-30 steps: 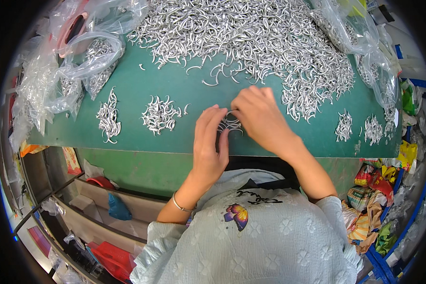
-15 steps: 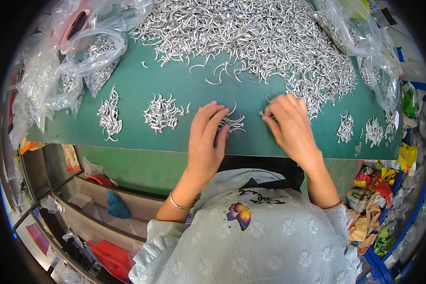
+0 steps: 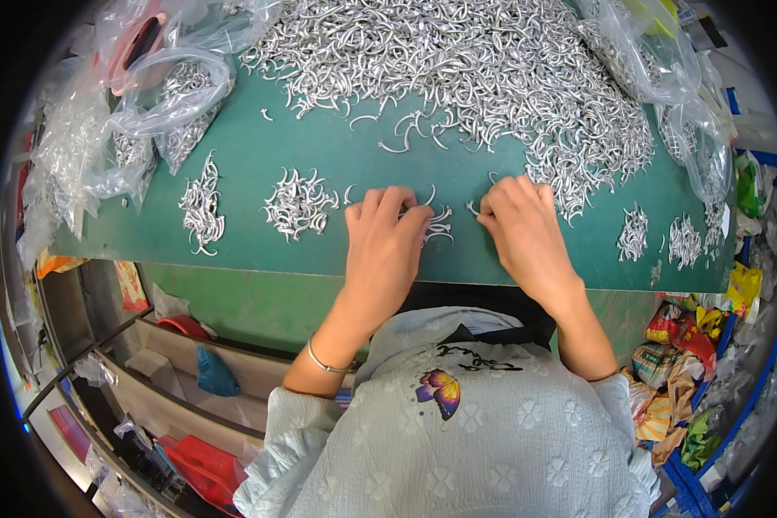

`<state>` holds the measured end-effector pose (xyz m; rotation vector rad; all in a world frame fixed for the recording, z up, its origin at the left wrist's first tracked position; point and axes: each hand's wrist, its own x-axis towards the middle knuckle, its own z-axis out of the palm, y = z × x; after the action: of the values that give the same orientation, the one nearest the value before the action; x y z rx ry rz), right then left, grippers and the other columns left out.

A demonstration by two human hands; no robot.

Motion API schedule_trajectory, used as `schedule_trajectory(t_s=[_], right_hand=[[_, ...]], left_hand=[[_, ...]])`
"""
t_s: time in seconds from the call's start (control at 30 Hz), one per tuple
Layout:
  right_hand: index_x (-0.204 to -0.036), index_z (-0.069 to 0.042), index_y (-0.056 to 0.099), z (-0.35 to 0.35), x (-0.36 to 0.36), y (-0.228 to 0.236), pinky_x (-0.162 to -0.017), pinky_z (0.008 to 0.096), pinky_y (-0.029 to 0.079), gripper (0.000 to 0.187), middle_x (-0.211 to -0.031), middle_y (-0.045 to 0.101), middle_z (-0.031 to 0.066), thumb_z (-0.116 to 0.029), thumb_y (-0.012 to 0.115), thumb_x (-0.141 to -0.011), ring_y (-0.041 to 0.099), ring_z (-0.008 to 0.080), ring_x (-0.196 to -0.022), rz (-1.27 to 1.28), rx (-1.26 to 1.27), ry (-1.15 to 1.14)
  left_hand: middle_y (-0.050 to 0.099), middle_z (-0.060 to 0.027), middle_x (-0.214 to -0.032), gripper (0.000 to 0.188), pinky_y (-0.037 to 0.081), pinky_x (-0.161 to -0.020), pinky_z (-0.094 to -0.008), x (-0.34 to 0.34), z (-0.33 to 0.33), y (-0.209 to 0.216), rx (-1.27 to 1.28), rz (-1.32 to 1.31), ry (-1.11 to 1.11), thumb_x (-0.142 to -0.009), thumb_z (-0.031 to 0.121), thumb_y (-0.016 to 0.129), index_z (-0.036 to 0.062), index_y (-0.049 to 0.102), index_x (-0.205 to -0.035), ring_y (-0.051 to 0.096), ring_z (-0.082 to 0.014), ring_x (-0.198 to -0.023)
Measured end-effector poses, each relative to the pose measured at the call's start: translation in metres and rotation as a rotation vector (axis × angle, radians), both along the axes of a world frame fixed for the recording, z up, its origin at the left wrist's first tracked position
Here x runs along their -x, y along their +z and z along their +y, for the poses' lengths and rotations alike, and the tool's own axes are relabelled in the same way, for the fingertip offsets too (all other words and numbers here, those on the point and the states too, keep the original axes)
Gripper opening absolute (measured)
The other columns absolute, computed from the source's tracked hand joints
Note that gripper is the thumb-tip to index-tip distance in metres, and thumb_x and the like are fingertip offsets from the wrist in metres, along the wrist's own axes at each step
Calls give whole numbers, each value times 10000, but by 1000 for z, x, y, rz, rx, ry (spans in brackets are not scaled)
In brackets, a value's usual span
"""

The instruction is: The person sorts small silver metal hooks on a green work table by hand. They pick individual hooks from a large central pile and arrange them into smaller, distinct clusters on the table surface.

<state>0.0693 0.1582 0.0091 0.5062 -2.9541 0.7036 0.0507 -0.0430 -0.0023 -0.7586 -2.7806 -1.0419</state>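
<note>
Holds both bare hands apart over a flat green tabletop (image 3: 319, 147). Curls the left hand (image 3: 382, 237) over the left side of a small loose cluster of thin, curved, silver-coloured pieces (image 3: 440, 228), covering part of it and leaving the rest exposed just right of the fingers. Cannot tell whether clamped on any. Bends the right hand (image 3: 525, 231) just beyond a gap to the right, with thumb and forefinger close together at a small silver-coloured piece (image 3: 472, 208); cannot tell whether gripping or merely touching it. Faces a broad heap of similar silver-coloured curved pieces (image 3: 457, 73) beyond both hands.
</note>
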Motion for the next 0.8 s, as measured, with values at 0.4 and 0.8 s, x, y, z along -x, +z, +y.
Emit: schedule_trajectory(t_s=[0.4,0.8], right_hand=[[-863,-42,557,21,-17,26,-761,376,353,103,-841,559,81,-48,659,-854,522,283,-825,-72,204,-104],[-908,-26,591,149,-95,11,-777,384,383,67,-837,601,103,-52,650,-889,560,276,-788,101,-94,-863]], left_hand=[[536,-96,-1026,176,386,-800,-374,9,-4,-1,21,-60,-111,-792,-24,662,29,588,-942,514,-293,-939],[520,-124,-986,169,410,-804,-392,21,-1,14,84,-98,-207,-790,-43,664,-3,559,-916,504,-325,-918]])
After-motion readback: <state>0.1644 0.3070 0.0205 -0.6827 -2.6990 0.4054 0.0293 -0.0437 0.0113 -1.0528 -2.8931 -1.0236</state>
